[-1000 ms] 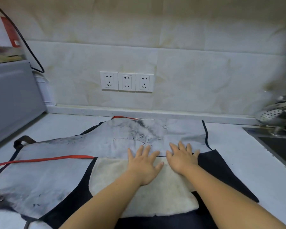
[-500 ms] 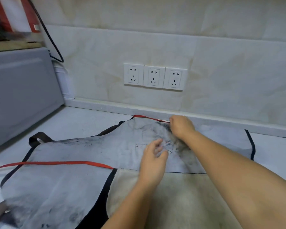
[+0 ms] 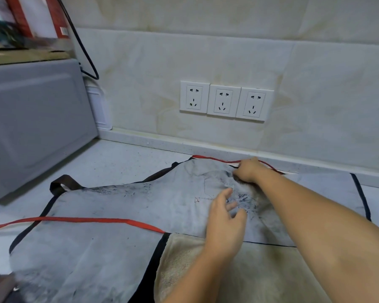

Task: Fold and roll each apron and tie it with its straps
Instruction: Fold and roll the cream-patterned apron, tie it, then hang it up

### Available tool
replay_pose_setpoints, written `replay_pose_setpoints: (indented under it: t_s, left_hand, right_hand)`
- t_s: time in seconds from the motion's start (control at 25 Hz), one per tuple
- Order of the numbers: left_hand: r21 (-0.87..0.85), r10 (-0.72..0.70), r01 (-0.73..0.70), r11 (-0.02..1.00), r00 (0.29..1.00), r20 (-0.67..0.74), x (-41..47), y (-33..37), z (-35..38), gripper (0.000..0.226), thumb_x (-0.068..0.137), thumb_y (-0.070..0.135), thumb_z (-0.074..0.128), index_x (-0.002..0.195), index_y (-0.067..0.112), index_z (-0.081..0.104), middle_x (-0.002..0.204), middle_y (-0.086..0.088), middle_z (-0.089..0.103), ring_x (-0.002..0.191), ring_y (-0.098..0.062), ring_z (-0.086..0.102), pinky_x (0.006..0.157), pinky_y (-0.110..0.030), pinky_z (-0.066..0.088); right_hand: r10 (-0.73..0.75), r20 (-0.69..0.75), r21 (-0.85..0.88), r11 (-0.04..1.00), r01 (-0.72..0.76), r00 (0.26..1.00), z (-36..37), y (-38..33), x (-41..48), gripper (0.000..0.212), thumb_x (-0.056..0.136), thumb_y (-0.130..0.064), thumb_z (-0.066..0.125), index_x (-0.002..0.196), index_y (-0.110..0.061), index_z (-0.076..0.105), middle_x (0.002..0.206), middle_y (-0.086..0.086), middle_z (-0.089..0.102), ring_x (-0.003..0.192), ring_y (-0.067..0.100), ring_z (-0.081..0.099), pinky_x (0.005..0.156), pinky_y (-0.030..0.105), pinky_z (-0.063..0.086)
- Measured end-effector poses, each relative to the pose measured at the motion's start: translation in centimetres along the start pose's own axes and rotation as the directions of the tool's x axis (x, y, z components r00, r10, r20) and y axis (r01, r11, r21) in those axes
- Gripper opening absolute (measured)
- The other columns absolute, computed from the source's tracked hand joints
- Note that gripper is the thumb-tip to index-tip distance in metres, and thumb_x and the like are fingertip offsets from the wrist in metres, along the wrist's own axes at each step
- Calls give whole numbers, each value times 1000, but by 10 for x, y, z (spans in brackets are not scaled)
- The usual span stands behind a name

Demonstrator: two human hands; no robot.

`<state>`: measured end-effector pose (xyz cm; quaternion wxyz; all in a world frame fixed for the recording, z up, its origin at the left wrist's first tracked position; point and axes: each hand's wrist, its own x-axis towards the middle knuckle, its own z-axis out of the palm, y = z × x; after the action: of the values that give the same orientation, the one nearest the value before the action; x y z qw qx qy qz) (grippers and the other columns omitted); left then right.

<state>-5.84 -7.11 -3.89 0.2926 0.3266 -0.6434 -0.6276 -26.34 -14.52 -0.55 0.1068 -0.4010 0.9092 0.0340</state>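
A second ago both hands lay flat, side by side, on the apron at the edge of its cream fleece patch. Now the right hand has reached the apron's far edge, fingers curled beside the red strap. The left hand is no longer flat, its fingers loosely bent.

- To your left, a grey appliance stands on the countertop.
- A black cable hangs behind it.
- Three wall sockets face you, side by side.
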Motion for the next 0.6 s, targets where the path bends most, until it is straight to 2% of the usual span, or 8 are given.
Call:
replay_pose_setpoints:
  t_s: [0.12, 0.2, 0.32, 0.36, 0.4, 0.48, 0.52, 0.6]
  left_hand:
    - [41, 34, -34, 999, 999, 1, 1, -5, 1, 51, 94, 18, 49, 139, 38, 40, 135, 21, 43, 106, 18, 50, 70, 3, 40]
    - [43, 60, -60, 997, 998, 3, 4, -6, 1, 49, 94, 18, 51, 139, 36, 41, 137, 20, 43, 110, 15, 51, 73, 2, 41]
    - [-338, -61, 73, 938, 997, 46, 12, -2, -5, 41, 99, 22, 52, 140, 23, 42, 139, 5, 49, 118, -6, 56, 92, -16, 49]
    - [-562, -147, 182, 807, 983, 107, 17, 2, -10, 40, 101, 27, 49, 140, 18, 42, 139, -3, 50, 122, -17, 57, 98, -32, 50]
    - [-739, -206, 284, 611, 958, 198, 22, 4, -17, 42, 102, 34, 44, 139, 16, 42, 138, -10, 52, 124, -28, 55, 100, -45, 48]
    - [-858, -224, 373, 354, 924, 309, 24, 5, -32, 46, 100, 44, 39, 131, 13, 52, 127, -20, 61, 117, -38, 60, 92, -53, 51]
    - [-869, -210, 369, 330, 926, 313, 21, 4, -40, 47, 100, 44, 38, 124, 9, 57, 113, -20, 69, 104, -36, 67, 81, -49, 56]
    - [-879, -233, 342, 334, 933, 275, 11, 2, -51, 41, 100, 40, 36, 113, 10, 60, 87, -17, 75, 72, -30, 73, 55, -41, 59]
  right_hand:
    - [86, -132, 150, 987, -66, 988, 12, 4, -3, 33, 89, -30, 59, 111, -5, 62, 125, 17, 53, 94, 26, 52, 75, 30, 41]
    - [88, -447, 59, 996, -69, 890, 4, 5, -17, 25, 89, -25, 58, 108, -10, 66, 118, 12, 53, 103, 29, 49, 84, 35, 39]
    - [-221, -866, -192, 975, 110, 449, -21, 4, -63, 14, 75, -20, 63, 82, -7, 63, 90, 10, 57, 92, 31, 48, 96, 43, 36]
    - [-320, -903, -253, 936, 247, 287, -26, 4, -85, 13, 72, -20, 62, 76, -8, 58, 79, 9, 55, 82, 30, 48, 96, 45, 37]
    - [-392, -899, -298, 875, 381, 196, -26, 5, -114, 13, 70, -21, 59, 72, -10, 54, 71, 8, 52, 74, 30, 47, 89, 43, 41]
    - [-537, -813, -363, 770, 525, 224, -6, 10, -173, 16, 67, -27, 58, 72, -16, 48, 63, 3, 50, 60, 28, 50, 60, 35, 43]
    - [-616, -728, -395, 736, 549, 302, 13, 16, -199, 19, 68, -32, 57, 76, -19, 45, 63, 1, 52, 56, 26, 54, 49, 32, 39]
    - [-684, -459, -367, 727, 580, 567, 49, 29, -239, 24, 77, -46, 48, 86, -23, 45, 75, -3, 59, 65, 21, 62, 48, 30, 38]
